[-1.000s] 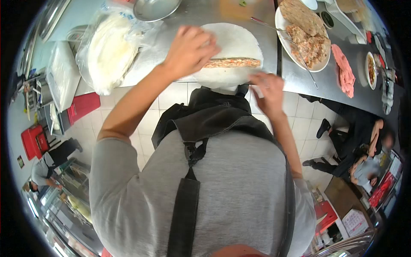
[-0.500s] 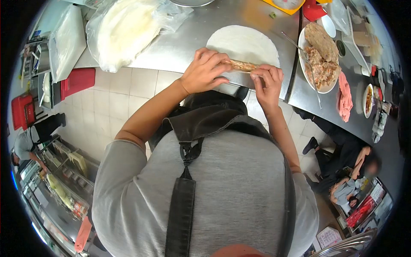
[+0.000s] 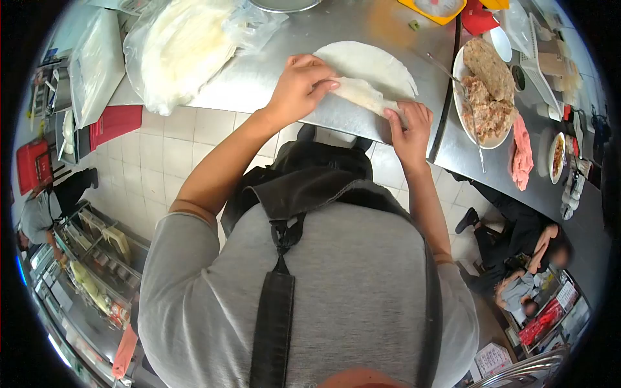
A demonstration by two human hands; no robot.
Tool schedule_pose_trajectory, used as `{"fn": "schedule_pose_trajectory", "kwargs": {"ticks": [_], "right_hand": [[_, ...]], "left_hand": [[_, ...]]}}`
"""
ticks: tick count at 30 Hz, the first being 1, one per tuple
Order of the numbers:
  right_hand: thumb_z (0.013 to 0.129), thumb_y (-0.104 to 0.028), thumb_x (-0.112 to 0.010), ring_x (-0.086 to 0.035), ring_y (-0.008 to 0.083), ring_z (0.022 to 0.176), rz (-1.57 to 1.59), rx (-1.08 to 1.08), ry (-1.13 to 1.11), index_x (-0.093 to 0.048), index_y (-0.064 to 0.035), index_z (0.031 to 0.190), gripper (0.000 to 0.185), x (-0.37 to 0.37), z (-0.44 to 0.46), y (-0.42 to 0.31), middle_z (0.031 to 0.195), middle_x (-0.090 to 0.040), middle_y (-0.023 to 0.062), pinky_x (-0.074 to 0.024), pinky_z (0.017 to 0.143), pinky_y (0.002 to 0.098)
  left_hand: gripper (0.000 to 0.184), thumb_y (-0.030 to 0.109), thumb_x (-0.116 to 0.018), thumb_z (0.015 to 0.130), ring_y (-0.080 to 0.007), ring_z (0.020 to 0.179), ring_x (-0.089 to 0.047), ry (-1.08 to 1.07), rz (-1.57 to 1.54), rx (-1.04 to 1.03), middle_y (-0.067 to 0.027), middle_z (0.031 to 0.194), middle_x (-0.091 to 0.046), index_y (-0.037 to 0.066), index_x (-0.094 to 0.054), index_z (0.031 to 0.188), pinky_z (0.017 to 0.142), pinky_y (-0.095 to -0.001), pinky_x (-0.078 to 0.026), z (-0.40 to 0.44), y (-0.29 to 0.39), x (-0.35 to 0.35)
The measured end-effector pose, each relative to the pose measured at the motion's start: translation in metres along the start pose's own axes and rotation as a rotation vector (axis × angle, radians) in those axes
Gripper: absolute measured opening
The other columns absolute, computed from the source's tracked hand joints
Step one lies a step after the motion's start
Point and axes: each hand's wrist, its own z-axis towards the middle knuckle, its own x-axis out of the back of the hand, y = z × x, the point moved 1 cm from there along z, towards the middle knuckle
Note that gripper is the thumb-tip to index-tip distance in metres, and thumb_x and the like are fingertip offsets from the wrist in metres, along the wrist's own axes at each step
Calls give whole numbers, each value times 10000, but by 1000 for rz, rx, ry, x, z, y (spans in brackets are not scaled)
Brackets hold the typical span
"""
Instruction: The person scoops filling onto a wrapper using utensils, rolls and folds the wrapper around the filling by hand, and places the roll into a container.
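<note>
Well over to the left, a clear plastic bag [image 3: 178, 52] of pale sheets lies on the steel table [image 3: 255, 81]. Next comes your left hand [image 3: 305, 89], its thumb and fingers drawn together on the left end of the round white wrapper's [image 3: 370, 61] folded strip [image 3: 362, 97]. That strip runs between your two hands near the table's front edge, slanting slightly down to the right, while the flat part of the wrapper spreads on the table just beyond it. Your right hand [image 3: 409, 123] has thumb and fingers closed narrowly on the strip's right end. Farther right, well apart from your fingers, sits an oval plate [image 3: 457, 66] of minced filling [image 3: 485, 113], with a pink cloth [image 3: 521, 155] beside it.
</note>
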Motion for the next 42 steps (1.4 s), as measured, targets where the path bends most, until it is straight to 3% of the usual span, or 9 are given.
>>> {"fn": "schedule_pose_trajectory", "kwargs": {"ticks": [4,8,13,14,16,20,26,35,42], "right_hand": [[872,-221,-789,-613,298,993,-55,-94,-5,-714,-62,955,195,-1,15,10,1002,-718,68,-397,902,435],[863,-231,-794,-602,296,1019,-141,-133,-66,-737,-72,964,198,1,36,18,1012,-719,64,-400,894,438],[854,-173,-766,-599,299,1060,-178,-110,-197,-740,-111,1056,212,9,61,18,1049,-701,64,-432,923,441],[854,-173,-766,-599,299,1060,-177,-110,-194,-740,-111,1056,212,8,63,19,1049,-701,64,-432,923,441],[871,-117,-730,-598,315,1092,-5,59,-187,-730,-116,1131,260,2,73,21,1122,-680,77,-463,963,439],[914,-69,-693,-600,305,1072,94,160,-239,-730,-122,1211,303,-13,89,21,1136,-638,103,-481,933,410],[972,-104,-665,-591,252,936,117,60,-391,-720,-198,1295,341,-25,106,31,1063,-578,85,-489,833,367],[988,-122,-646,-602,225,915,23,28,-460,-721,-272,1300,353,-22,110,35,1034,-570,55,-500,833,364],[982,-187,-664,-601,244,883,-47,309,-305,-691,-328,1353,397,-18,111,54,1011,-571,46,-515,789,390]], "left_hand": [[142,84,-780,878,-257,967,-596,64,28,302,-61,1024,-680,93,-775,1020,942,-372,-450,12,4,-8],[160,52,-779,841,-271,991,-591,98,-96,431,-80,1004,-674,86,-770,997,925,-408,-475,27,0,-17],[356,-22,-714,788,-314,1034,-592,285,335,-32,-102,1113,-652,109,-718,1119,903,-426,-493,38,21,-17],[356,-22,-714,788,-314,1034,-592,284,337,-34,-102,1113,-652,109,-718,1119,903,-426,-493,34,26,-19],[397,20,-714,815,-315,1073,-582,62,241,-180,-99,1160,-637,99,-679,1202,924,-429,-483,27,32,-28],[407,187,-781,834,-301,1107,-571,-68,296,-196,-94,1162,-631,67,-671,1207,937,-426,-464,19,34,-36],[444,243,-826,796,-293,1084,-570,-166,320,-146,-79,1132,-623,93,-679,1187,911,-403,-451,14,39,-30],[466,179,-860,742,-318,1079,-556,-144,277,-141,-95,1105,-614,63,-675,1154,955,-436,-460,18,43,-31],[439,149,-849,751,-337,1061,-569,-272,254,-163,-121,1090,-617,49,-678,1142,974,-446,-477,30,43,-58]]}}
